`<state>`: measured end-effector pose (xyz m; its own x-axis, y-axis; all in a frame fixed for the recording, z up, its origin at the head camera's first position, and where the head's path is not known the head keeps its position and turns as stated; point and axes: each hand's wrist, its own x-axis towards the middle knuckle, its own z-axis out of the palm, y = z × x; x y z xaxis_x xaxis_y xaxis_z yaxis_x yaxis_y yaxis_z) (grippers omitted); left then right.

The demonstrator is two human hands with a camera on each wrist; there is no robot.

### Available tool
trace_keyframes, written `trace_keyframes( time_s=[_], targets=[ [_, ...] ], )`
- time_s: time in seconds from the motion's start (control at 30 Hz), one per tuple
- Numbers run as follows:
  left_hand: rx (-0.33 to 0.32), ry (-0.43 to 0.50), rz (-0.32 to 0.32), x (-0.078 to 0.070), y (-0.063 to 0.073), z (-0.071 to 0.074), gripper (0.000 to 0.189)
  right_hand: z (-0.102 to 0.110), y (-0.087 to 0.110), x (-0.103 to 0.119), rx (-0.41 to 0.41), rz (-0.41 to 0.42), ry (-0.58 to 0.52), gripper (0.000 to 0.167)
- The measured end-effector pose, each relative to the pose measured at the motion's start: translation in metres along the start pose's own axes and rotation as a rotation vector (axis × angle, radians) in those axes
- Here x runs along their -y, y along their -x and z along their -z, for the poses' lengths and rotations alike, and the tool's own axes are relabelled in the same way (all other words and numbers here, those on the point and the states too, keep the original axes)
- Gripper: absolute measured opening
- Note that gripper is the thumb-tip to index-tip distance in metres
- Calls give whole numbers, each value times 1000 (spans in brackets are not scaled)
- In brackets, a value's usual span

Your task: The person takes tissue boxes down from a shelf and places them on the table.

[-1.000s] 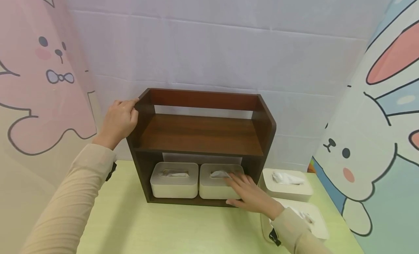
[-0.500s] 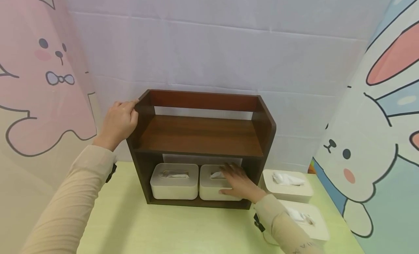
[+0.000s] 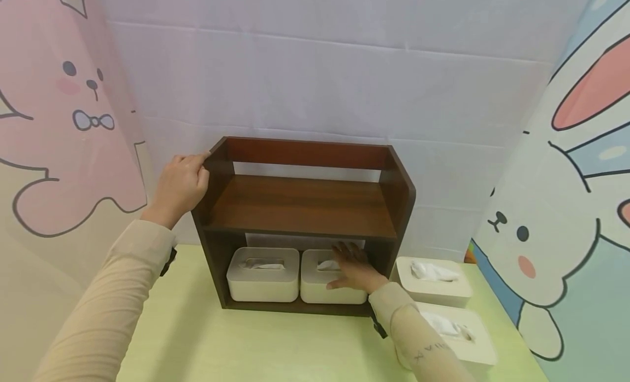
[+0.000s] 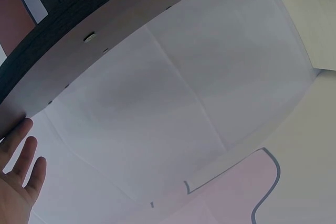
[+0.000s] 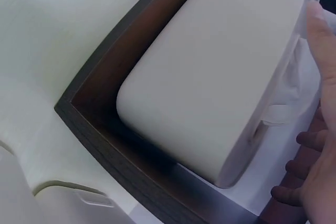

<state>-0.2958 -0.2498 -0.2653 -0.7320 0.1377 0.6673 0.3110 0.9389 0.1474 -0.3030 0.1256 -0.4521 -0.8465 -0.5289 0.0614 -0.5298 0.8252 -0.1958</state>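
Note:
My left hand [image 3: 179, 187] rests at the upper left side panel of a dark brown wooden shelf [image 3: 305, 204]. In the left wrist view its fingers [image 4: 32, 177] are spread, and one fingertip meets the panel's edge. Two cream tissue boxes stand side by side in the lower compartment: a left tissue box [image 3: 263, 289] and a right tissue box [image 3: 330, 294]. Over the right one reaches my right hand [image 3: 355, 270], fingers loosely spread. Its thumb [image 5: 321, 40] is close to the box's top and tissue; whether it touches is unclear.
Two more tissue boxes lie on the pale green table [image 3: 266, 349] right of the shelf: a rear box [image 3: 433, 286] and a front box [image 3: 472, 338], the latter partly behind my right sleeve. A cloth backdrop [image 3: 315, 81] hangs behind, with cartoon prints either side.
My right hand has moved left and deeper into the lower compartment, over the right tissue box. My left hand has stayed at the shelf's side panel.

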Motion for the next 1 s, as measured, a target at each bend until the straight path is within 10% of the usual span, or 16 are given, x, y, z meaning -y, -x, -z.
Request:
trace_keyframes(
  time_s=[1.0],
  targets=[
    [27,6,20,0,1,2,43,-29,-11,-21,-2,23,92,105]
  ],
)
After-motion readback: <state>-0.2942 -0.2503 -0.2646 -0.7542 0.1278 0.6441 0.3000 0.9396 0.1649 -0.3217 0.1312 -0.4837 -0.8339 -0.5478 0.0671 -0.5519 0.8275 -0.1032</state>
